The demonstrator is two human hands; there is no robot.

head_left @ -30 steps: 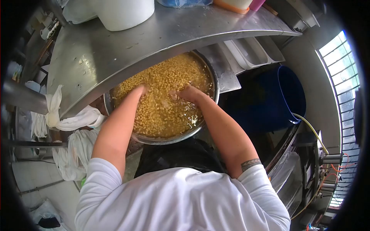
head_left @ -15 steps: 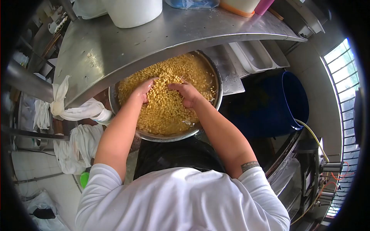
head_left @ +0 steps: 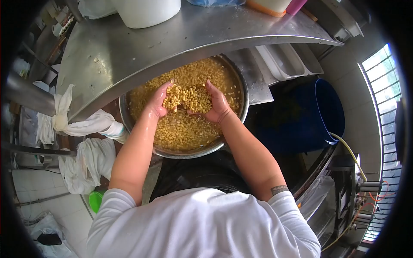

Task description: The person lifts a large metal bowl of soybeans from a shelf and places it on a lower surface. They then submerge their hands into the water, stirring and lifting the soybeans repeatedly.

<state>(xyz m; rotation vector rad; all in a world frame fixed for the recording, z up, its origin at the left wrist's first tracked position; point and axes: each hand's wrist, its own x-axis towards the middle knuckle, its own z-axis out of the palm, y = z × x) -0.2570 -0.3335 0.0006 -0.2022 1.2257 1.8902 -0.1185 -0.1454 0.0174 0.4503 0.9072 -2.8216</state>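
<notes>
A wide metal basin (head_left: 194, 153) holds yellow soybeans (head_left: 183, 134) in cloudy water. Over the middle of it, my left hand (head_left: 159, 101) is cupped palm-up around a heap of wet beans, thumb upward. My right hand (head_left: 217, 103) faces it, likewise curled under a heap of beans (head_left: 198, 99). A narrow gap separates the two handfuls. Beans cover most of the fingers of both hands. The far left part of the basin is hidden beneath the steel table's edge.
A steel table (head_left: 167, 47) overhangs the basin, with a white bucket (head_left: 148, 12) on it. To the right stand a blue barrel (head_left: 297, 116) and white trays (head_left: 282, 60). White cloths (head_left: 92, 159) hang at left, near a green container (head_left: 95, 201).
Both hands have come up out of the bean mass and moved slightly apart, each now lifting a heap of beans. Earlier their fingers were pushed into the pile.
</notes>
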